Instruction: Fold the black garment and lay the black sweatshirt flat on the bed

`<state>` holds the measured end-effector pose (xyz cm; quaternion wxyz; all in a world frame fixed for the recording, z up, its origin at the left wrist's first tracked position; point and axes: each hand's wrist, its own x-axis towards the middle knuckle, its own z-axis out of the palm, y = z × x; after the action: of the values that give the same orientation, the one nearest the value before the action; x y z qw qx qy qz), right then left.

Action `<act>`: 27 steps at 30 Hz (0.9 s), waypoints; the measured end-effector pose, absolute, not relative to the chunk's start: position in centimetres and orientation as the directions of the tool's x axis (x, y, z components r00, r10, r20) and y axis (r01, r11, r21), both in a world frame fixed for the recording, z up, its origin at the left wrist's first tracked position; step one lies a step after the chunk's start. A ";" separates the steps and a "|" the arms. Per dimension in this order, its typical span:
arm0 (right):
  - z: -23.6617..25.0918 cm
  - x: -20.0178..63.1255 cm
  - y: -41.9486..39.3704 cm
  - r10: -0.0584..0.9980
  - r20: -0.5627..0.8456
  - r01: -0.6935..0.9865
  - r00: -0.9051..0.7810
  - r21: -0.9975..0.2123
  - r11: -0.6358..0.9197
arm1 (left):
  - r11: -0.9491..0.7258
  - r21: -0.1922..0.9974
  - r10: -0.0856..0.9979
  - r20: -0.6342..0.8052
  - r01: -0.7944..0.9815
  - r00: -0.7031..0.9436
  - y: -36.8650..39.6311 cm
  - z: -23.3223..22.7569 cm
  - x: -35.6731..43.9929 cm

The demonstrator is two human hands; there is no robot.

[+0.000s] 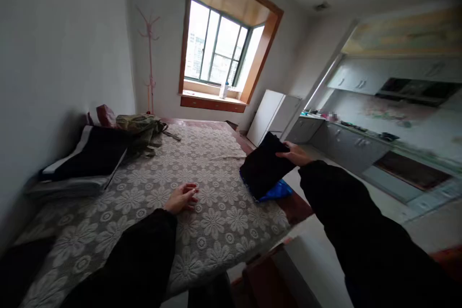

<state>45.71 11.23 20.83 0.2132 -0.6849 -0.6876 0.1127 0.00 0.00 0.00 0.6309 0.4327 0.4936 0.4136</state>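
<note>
My right hand (294, 153) grips the upper edge of a folded black cloth (263, 166), lifted and tilted over the right edge of the table (296, 207). A bright blue item (276, 191) lies under the cloth's lower end. My left hand (181, 197) rests flat on the flower-patterned lace tablecloth (202, 163), fingers slightly apart, holding nothing. Both arms wear dark sleeves.
A folded dark garment on a grey and white stack (86, 161) sits at the table's left, with an olive bag (142, 127) behind it. A pink coat stand (149, 57) stands by the window. A white fridge (272, 113) and kitchen counter (346, 142) lie to the right.
</note>
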 end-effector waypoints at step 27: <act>21.1 45.2 10.4 0.987 0.141 0.859 0.082 -0.512 0.002 | 0.278 0.955 0.951 -0.259 -0.101 0.171 -0.5 0.3 0.0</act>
<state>45.24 10.36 21.07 0.2431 -0.6941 -0.6647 0.1315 0.03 -0.46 0.32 0.6311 0.4330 0.4907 0.4166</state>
